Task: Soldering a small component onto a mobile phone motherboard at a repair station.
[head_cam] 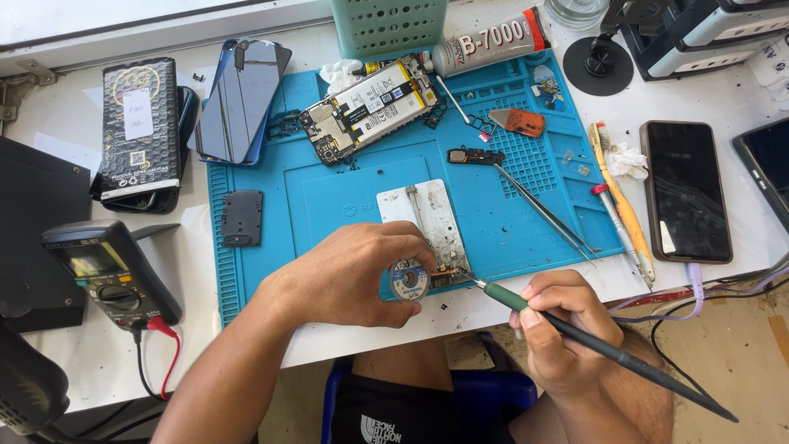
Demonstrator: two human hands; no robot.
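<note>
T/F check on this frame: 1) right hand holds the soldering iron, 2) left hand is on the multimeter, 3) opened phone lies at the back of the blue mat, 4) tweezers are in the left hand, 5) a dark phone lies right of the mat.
1. True: the right hand grips the soldering iron, tip at the small board.
2. False: the left hand rests by the solder wick spool; the multimeter sits untouched to the left.
3. True: the opened phone lies at the back of the blue mat.
4. False: the tweezers lie on the mat.
5. True: the dark phone lies there.
</note>
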